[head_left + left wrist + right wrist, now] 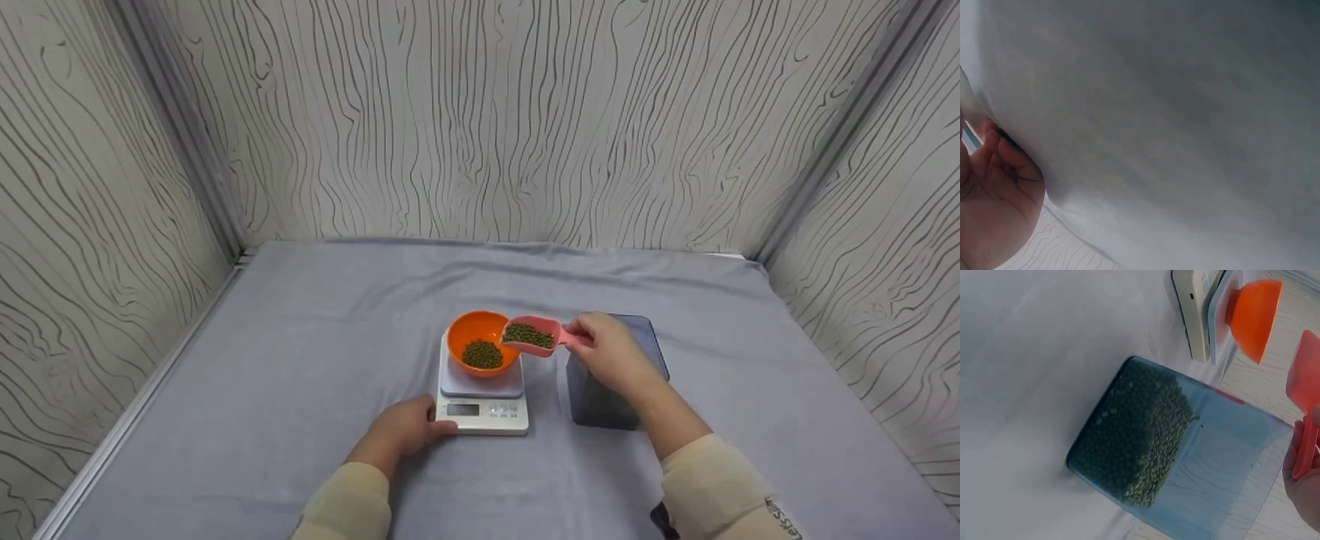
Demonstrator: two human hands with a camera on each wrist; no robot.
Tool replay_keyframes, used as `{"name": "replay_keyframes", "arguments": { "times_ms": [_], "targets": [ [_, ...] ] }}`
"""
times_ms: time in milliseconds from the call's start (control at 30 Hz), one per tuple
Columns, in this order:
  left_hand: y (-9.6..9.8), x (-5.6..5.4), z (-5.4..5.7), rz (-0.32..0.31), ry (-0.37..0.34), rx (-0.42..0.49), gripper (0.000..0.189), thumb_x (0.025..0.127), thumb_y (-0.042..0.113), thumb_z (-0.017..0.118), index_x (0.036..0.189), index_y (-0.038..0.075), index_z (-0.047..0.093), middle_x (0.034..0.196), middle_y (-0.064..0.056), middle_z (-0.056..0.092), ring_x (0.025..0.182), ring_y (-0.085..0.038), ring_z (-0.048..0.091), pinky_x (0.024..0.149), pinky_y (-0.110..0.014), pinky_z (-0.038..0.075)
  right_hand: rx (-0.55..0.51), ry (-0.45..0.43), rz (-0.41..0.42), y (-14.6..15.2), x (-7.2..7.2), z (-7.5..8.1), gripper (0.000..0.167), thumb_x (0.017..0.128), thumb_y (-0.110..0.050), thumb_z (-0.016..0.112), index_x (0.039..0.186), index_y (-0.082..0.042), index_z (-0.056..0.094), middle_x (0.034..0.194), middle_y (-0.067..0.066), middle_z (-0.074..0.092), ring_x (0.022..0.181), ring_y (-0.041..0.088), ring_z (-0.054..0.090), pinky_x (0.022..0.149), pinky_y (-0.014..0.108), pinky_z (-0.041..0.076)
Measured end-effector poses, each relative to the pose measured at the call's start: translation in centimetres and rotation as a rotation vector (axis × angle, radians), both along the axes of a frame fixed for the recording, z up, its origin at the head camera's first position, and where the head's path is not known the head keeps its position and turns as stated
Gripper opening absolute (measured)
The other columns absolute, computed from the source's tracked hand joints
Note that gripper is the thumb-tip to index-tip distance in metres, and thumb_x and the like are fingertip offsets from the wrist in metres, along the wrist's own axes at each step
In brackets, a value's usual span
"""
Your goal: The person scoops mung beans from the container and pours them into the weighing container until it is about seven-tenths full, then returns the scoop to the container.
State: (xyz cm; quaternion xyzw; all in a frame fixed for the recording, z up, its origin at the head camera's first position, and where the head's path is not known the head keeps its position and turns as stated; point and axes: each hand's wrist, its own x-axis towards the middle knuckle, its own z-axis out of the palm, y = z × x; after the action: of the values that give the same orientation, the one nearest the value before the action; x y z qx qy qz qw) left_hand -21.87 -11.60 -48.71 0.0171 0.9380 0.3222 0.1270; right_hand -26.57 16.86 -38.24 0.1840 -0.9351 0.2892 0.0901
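My right hand (pixel 611 354) pinches the handle of a pink scoop (pixel 550 327), which carries small green beans (pixel 529 335). The scoop's front lip is at the right rim of an orange bowl (pixel 466 327). More green beans (pixel 482 354) lie in the bowl's bottom. Under the bowl is a white kitchen scale (pixel 487 429); its display digits are too small to read. At the scale's front left corner, my left hand (pixel 409 426) grips the edge, thumb on the front. The left wrist view shows this hand (pixel 1002 197) with curled fingers.
A translucent blue-grey container (pixel 600 409) stands right of the scale, partly under my right forearm. In the right wrist view, the beans (pixel 1157 433) inside it show through the wall. Grey cloth (pixel 300 360) covers the table, and wood-patterned panels (pixel 480 127) enclose it.
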Motion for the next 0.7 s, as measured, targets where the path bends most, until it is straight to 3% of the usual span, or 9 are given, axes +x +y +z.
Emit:
{"name": "replay_keyframes", "arguments": {
  "times_ms": [267, 500, 700],
  "targets": [
    [0.0, 0.0, 0.1, 0.013, -0.018, 0.029, 0.039, 0.074, 0.049, 0.068, 0.09, 0.015, 0.057, 0.081, 0.0, 0.055, 0.074, -0.019, 0.047, 0.071, -0.038, 0.04, 0.142, 0.151, 0.015, -1.5, 0.2, -0.2, 0.009, 0.077, -0.002, 0.067, 0.084, -0.003, 0.062, 0.083, 0.009, 0.058, 0.08, 0.024, 0.053, 0.075, 0.041, 0.042],
    [-0.1, 0.0, -0.3, -0.031, 0.068, -0.015, 0.037, 0.075, 0.047, 0.068, 0.08, 0.014, 0.053, 0.071, -0.001, 0.052, 0.068, -0.019, 0.046, 0.065, -0.036, 0.038, 0.244, 0.32, 0.026, -2.3, 0.5, -0.4, 0.012, 0.071, 0.001, 0.069, 0.079, -0.004, 0.06, 0.076, 0.009, 0.056, 0.077, 0.029, 0.054, 0.073, 0.041, 0.043],
    [-0.1, -0.1, -0.2, -0.018, 0.042, -0.01, 0.037, 0.075, 0.048, 0.068, 0.081, 0.014, 0.053, 0.072, -0.001, 0.052, 0.068, -0.019, 0.046, 0.065, -0.035, 0.038, 0.285, 0.446, 0.068, -2.5, 0.7, -0.4, 0.015, 0.071, 0.001, 0.069, 0.078, -0.004, 0.057, 0.076, 0.007, 0.053, 0.076, 0.028, 0.053, 0.071, 0.04, 0.044]
  ]
}}
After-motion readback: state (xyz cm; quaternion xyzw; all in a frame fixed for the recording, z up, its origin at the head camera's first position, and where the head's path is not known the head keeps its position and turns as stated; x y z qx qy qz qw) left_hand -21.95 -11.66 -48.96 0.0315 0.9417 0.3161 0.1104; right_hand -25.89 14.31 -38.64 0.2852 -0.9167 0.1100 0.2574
